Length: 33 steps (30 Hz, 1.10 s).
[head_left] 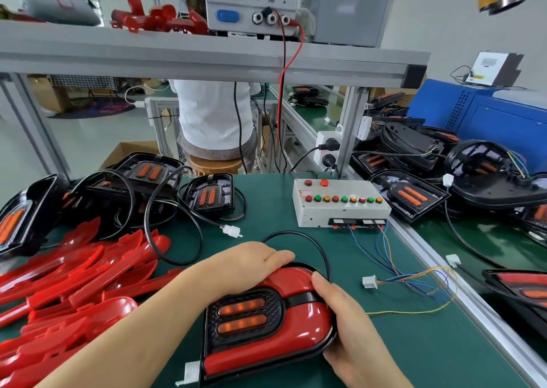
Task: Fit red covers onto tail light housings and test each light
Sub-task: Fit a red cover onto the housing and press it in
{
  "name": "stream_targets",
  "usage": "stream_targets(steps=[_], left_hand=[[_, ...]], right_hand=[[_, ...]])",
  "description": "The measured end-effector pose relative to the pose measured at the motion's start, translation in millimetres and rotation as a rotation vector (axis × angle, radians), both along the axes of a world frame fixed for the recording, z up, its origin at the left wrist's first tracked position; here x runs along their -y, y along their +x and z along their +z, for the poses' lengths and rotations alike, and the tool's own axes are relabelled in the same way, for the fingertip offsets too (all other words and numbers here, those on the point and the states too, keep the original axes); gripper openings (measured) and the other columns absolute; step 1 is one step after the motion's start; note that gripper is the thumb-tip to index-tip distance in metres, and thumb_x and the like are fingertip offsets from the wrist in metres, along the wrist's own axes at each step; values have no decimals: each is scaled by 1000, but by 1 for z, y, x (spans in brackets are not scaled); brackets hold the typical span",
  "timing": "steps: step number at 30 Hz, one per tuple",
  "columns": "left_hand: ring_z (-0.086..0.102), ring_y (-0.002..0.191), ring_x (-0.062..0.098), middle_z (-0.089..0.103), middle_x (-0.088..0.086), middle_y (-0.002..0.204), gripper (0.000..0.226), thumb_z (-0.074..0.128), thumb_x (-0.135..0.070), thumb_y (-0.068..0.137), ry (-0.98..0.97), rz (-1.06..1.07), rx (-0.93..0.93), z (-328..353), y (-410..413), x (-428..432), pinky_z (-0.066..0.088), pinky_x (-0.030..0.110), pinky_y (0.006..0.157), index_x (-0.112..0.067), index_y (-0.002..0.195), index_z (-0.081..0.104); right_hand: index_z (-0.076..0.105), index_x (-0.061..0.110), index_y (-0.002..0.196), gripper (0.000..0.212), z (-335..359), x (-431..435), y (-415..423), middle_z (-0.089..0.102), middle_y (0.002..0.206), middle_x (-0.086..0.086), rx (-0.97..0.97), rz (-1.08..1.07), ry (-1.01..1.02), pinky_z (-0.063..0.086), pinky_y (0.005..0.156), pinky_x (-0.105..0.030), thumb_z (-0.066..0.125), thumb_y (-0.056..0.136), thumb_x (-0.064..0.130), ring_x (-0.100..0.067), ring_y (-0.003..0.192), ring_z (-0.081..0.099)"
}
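A tail light housing with a glossy red cover (299, 328) on it lies on the green mat at the near centre; its black grille shows two orange lenses. My left hand (245, 265) lies flat over the cover's far end, pressing down. My right hand (343, 325) grips the cover's right edge, thumb on top. The housing's black cable (313, 242) loops behind it. A white connector (189, 373) sticks out at its near left corner. Loose red covers (77, 284) are heaped at the left. Bare black housings (207, 197) lie behind them.
A grey test box (340, 202) with coloured buttons stands centre right, with thin wires trailing to a white plug (369, 282). More housings (411, 195) are piled at the right beyond an aluminium rail. A power supply (254, 3) sits on the shelf above. A person in white sits behind.
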<state>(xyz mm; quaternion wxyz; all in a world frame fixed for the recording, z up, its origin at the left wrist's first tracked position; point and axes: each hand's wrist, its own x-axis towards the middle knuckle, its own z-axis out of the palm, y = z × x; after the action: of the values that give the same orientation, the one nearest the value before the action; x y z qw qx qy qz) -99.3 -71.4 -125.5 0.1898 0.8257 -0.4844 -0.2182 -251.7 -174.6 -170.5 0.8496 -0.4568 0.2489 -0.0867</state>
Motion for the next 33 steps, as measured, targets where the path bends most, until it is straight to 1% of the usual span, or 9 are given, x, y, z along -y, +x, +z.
stream_targets(steps=[3,5,8,14,21,24,27,30,33], left_hand=[[50,80,24,49,9,78,21,28,-40,105,-11,-1,16,-1,-2,0,32,17,62,-46,85,34],[51,77,22,44,5,68,31,25,-48,102,-8,51,32,-5,-5,0,36,21,67,-34,84,46],[57,82,19,60,1,78,62,20,-60,97,6,165,61,-11,-6,-1,41,32,79,-13,75,53],[59,88,20,63,7,89,59,22,-58,98,23,151,26,-12,-4,1,43,32,82,-11,85,56],[53,91,26,50,1,87,35,21,-31,103,-3,79,286,-19,-3,3,43,37,78,-32,137,30],[50,79,25,40,-4,68,21,23,-35,104,-37,85,327,-23,-3,3,44,40,74,-32,112,43],[57,86,27,53,1,74,39,21,-50,102,80,136,214,-20,0,3,45,41,83,-26,89,49],[59,100,23,64,4,98,76,11,-71,91,132,257,-31,-15,6,3,41,36,94,-17,101,65],[58,98,30,51,1,77,58,19,-52,101,197,222,183,-14,3,6,41,35,82,-8,113,56]], right_hand=[[69,3,106,57,1,-1,-1,74,93,-20,10,-26,-33,57,54,-33,75,58,34,-30,73,73],[68,5,106,56,0,-2,-1,74,94,-20,12,-40,-49,57,56,-34,73,61,37,-31,75,73],[69,5,106,54,0,-3,-2,74,94,-19,14,-48,-65,57,56,-33,72,64,38,-30,75,73],[68,1,101,46,1,-3,-1,74,88,-19,28,-78,-76,55,51,-31,71,65,31,-28,67,72],[66,1,101,45,4,-4,-1,74,83,-18,24,-92,-38,55,50,-32,69,66,29,-27,64,71],[66,1,104,46,4,-3,-3,74,85,-19,12,-83,-23,56,51,-33,69,67,28,-28,65,71],[66,-1,109,48,4,-2,-3,73,93,-22,5,-72,-1,57,54,-34,69,69,26,-30,69,71],[65,-1,112,50,4,-2,-4,73,97,-22,-10,-64,8,59,59,-36,69,70,25,-31,72,71],[66,-1,114,53,5,0,-5,71,104,-24,-29,-33,33,58,74,-43,70,68,26,-36,84,70]])
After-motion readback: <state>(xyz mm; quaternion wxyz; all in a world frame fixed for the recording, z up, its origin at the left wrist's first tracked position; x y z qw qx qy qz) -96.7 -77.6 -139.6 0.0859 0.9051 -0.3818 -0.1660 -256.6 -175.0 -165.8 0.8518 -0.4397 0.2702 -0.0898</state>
